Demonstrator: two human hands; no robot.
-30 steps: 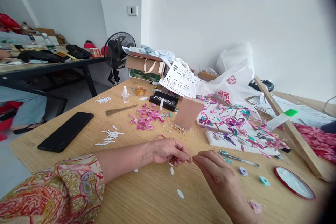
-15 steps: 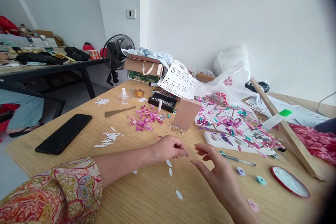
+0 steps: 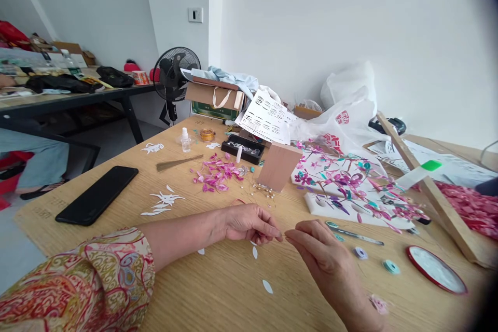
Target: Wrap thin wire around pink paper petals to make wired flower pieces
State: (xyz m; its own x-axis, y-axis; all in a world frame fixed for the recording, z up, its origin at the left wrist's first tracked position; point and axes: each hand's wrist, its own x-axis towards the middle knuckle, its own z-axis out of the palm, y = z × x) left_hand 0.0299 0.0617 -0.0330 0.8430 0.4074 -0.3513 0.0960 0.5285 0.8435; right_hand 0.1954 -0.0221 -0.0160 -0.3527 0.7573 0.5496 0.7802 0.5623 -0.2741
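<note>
Over the middle of the table, my left hand (image 3: 249, 223) pinches what looks like a thin wire between thumb and fingertips. Close beside it, my right hand (image 3: 324, 251) is also closed, thumb and fingertips pressed together on the wire's other end. The wire is so fine that little of it shows in the small gap between the hands. White leaf-shaped paper pieces (image 3: 267, 286) lie on the wood below, and pearl-headed stems (image 3: 268, 192) lie beyond the hands by a wooden block (image 3: 279, 167).
Pink petals (image 3: 216, 174) and a bundle of thin wires (image 3: 179, 162) lie further back. A phone (image 3: 97, 194) is at left. To the right are flower sprays on white foam (image 3: 319, 206), a pen-like tool (image 3: 361, 237), thread spools (image 3: 391, 266) and a red-rimmed round dish (image 3: 409, 258).
My right hand's fingers, apart before, have closed into a pinch near the left fingertips. My left hand keeps its pinch and has shifted slightly. The camera view has moved a little.
</note>
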